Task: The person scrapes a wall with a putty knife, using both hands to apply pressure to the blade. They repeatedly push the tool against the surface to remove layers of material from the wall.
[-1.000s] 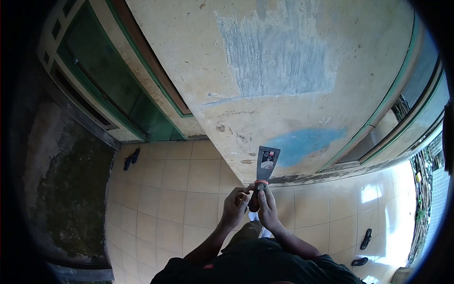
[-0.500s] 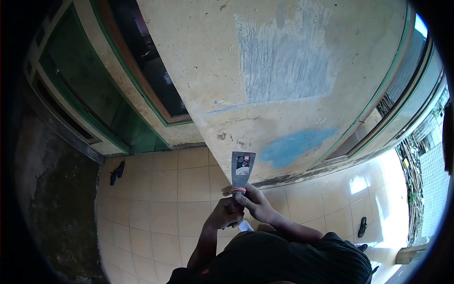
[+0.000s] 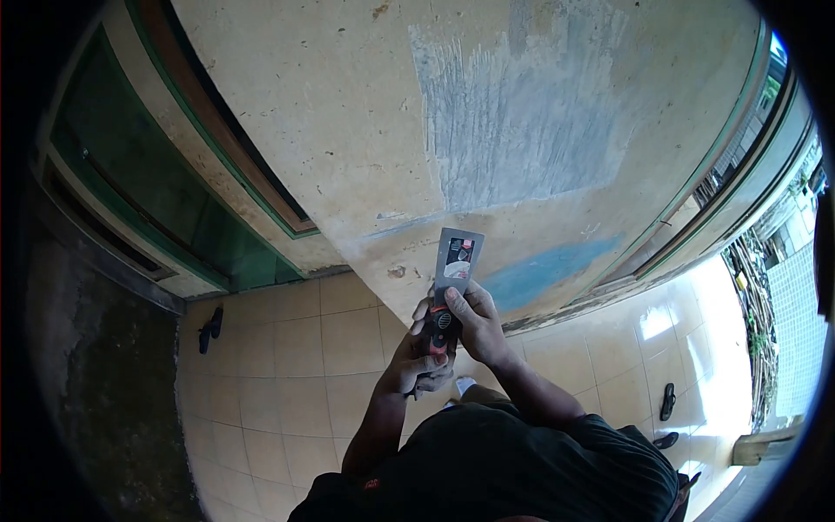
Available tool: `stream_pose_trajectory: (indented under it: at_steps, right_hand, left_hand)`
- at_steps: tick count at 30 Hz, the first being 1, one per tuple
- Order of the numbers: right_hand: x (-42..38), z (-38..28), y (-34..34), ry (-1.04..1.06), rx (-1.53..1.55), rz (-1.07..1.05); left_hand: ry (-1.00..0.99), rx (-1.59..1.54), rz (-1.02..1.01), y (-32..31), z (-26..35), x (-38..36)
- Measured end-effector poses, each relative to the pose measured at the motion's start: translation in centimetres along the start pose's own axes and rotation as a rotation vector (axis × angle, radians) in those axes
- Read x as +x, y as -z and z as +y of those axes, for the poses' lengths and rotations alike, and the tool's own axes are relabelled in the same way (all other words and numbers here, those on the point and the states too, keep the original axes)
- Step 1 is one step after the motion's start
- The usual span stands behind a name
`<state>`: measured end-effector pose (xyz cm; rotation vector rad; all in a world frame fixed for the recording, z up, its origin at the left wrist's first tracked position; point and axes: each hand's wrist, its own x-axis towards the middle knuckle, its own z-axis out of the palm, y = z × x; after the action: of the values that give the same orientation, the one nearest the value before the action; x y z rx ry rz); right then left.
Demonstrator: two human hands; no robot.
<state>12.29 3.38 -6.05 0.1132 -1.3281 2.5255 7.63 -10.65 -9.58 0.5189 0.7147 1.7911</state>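
Both hands grip a scraper (image 3: 452, 278) held upright before the near wall (image 3: 348, 130). The left hand (image 3: 417, 370) wraps the handle low; the right hand (image 3: 474, 326) pinches near the blade. It seems poised below the scraped patch (image 3: 522, 130); starting a stroke calls for pressing the blade flat.

Both forearms rise from six o'clock toward twelve, elbows bent, meeting ahead of the chest. The left hand (image 3: 420, 365) sits lower, fingers curled closed, while the right hand (image 3: 477, 324) lies just above at one o'clock, touching it, fingers closed in a grip
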Motion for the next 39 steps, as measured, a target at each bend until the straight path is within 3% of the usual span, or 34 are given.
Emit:
stream_pose_trajectory:
  at_steps: [4,8,10,11,13,15,16,17,19,21,22,24,31,39]
  right_hand:
    - [2.0,0.6,0.4,0.140,-0.003,0.098]
    - [3.1,0.2,0.4,0.116,-0.050,0.132]
    - [3.4,0.5,0.6,0.272,-0.424,0.309]
    - [3.4,0.5,1.3,0.268,-0.417,0.309]
    - [2.9,-0.5,3.9,0.694,-0.729,0.377]
    - [2.1,-2.3,4.8,0.877,-0.770,0.250]
    - [2.0,-4.0,4.2,0.914,-0.892,0.052]
    - [2.6,-4.8,3.2,0.907,-0.890,0.056]
    - [5.3,-5.5,0.7,1.195,-1.058,-0.527]
    - [7.7,-5.0,-0.7,1.171,-1.150,-0.783]
    - [8.8,-5.2,-1.0,1.172,-1.157,-0.780]
    - [10.2,-5.8,-1.1,1.079,-1.522,-0.902]
    - [9.1,-5.0,0.0,0.876,-1.855,-0.892]
    - [9.3,-5.4,-0.7,0.750,-1.986,-0.994]
  left_hand:
    - [0.000,0.070,-0.005,0.6,1.7,1.6]
    - [0.035,0.054,-0.005,1.9,1.5,2.5]
    - [0.045,0.060,-0.012,1.9,1.9,2.7]
    - [0.056,0.065,-0.025,2.0,2.1,2.7]
    - [0.043,0.061,-0.033,3.0,1.9,2.6]
    - [0.020,0.056,-0.048,3.7,1.8,2.5]
    - [0.014,0.057,-0.041,3.7,1.7,2.4]
    - [0.012,0.055,-0.033,3.7,1.5,2.3]
    - [0.024,0.041,-0.015,3.5,1.1,1.9]
    - [0.027,0.024,-0.001,3.2,0.9,1.9]
    - [0.026,0.016,0.002,3.1,0.8,2.1]
    - [0.022,-0.007,0.007,2.9,0.4,2.4]
    - [-0.012,-0.091,-0.043,3.5,-1.0,3.0]
    - [-0.058,-0.153,-0.048,3.8,-1.7,3.5]
